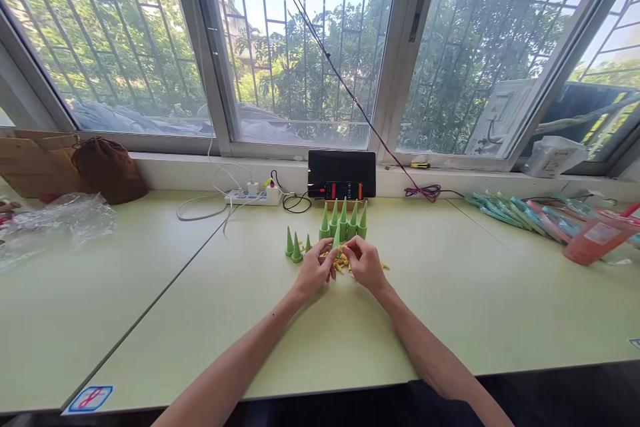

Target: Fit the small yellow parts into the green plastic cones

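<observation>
Near the middle of the table, my left hand [316, 263] is closed around a green cone [337, 238] that points up. My right hand [366, 263] meets it from the other side, thumb and fingers pinched beside the cone; a tiny yellow bit seems to be at the fingertips, too small to make out. Under both hands lies a pile of small yellow pieces [342, 265]. Just behind them stand several tall green cones [343, 221] in a cluster. To the left of my left hand are a few shorter green cones [297, 250].
A black tablet [342, 167] leans at the back, with a phone [345, 191] before it. Left of it sits a power strip [255, 196] with cables. A red drink cup [595, 240] and plastic strips [520, 213] lie right; a brown pouch [111, 170] and clear plastic [75, 217] left.
</observation>
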`<state>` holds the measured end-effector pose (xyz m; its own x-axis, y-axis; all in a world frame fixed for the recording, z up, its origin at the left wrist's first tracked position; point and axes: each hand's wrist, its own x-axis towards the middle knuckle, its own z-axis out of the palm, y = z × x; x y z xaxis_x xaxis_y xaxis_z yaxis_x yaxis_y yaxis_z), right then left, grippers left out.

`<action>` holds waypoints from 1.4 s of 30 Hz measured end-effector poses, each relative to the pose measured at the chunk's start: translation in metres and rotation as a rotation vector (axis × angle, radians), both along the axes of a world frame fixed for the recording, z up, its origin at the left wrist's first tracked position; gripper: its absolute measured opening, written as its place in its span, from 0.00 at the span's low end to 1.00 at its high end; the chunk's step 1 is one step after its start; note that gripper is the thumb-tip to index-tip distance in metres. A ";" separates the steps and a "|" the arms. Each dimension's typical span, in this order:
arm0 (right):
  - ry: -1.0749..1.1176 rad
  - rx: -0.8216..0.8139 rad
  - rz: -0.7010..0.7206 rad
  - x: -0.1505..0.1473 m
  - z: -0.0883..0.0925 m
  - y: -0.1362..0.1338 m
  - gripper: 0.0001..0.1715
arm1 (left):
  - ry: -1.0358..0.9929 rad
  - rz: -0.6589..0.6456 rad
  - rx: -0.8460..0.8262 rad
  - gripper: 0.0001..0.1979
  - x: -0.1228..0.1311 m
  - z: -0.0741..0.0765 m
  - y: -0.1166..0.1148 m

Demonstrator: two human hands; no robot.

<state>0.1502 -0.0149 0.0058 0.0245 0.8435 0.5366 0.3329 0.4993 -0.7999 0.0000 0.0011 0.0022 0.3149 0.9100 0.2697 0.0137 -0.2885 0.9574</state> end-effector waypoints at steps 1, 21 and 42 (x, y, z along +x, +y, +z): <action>0.000 -0.003 -0.008 0.000 0.000 0.000 0.15 | 0.008 0.002 0.003 0.25 0.000 0.000 0.000; 0.083 -0.060 -0.017 -0.001 0.003 -0.002 0.20 | 0.108 0.086 0.088 0.28 -0.003 -0.001 -0.001; 0.086 -0.044 -0.038 -0.002 0.002 -0.001 0.19 | 0.087 0.077 0.082 0.28 -0.002 0.004 -0.005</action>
